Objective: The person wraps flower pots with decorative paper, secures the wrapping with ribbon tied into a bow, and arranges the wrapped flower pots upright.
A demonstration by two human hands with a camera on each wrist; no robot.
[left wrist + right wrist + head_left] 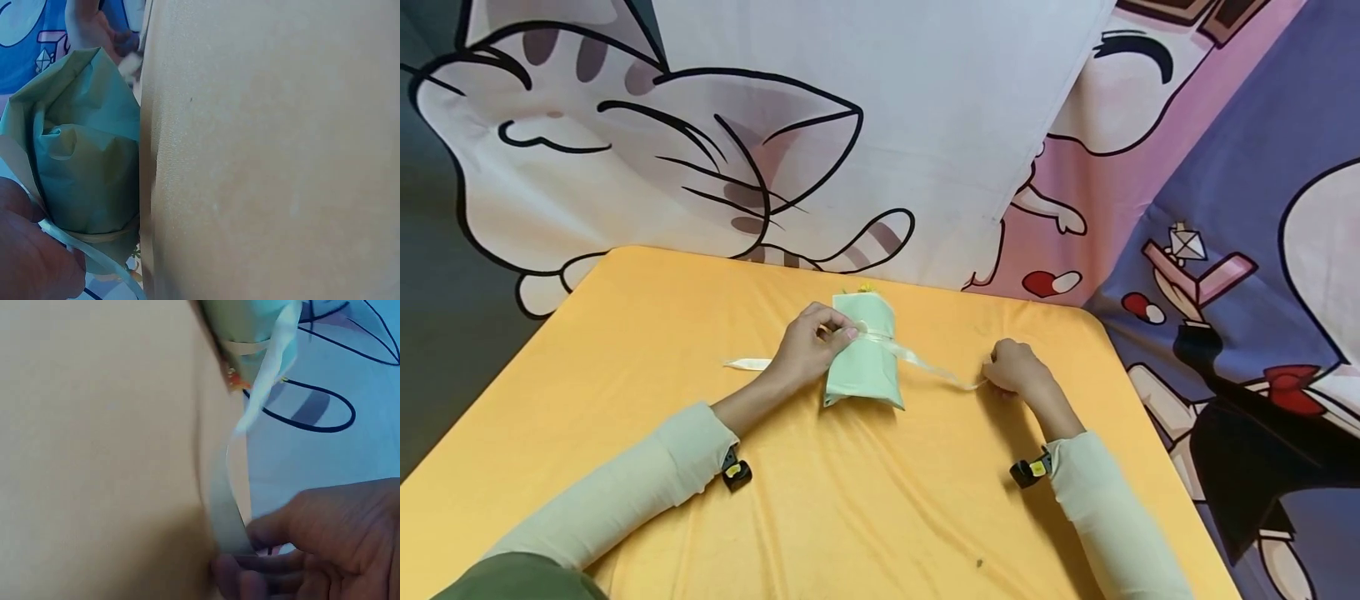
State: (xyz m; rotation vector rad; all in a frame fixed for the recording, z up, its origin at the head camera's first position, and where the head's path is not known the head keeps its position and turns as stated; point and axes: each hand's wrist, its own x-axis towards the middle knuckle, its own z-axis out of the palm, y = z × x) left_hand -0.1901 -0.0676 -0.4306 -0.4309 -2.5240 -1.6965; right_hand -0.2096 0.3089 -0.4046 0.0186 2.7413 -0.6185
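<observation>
A bundle wrapped in pale green paper (865, 375) lies near the table's far edge, with bits of yellow, apparently flowers (867, 288), showing at its far end. Around its middle runs a cream ribbon (917, 358). My left hand (808, 346) pinches the ribbon against the bundle's left side; the left wrist view shows the ribbon (94, 253) passing by the thumb. To the right, my right hand (1017, 368) grips the ribbon's other end and holds it stretched out from the bundle. In the right wrist view the ribbon (228, 494) runs between thumb and fingers.
A yellow cloth (820, 517) with light wrinkles covers the table. The ribbon's loose tail (748, 364) sticks out left of the left wrist. Behind the table hang printed cartoon curtains (925, 150). A small dark speck (980, 563) lies near the front.
</observation>
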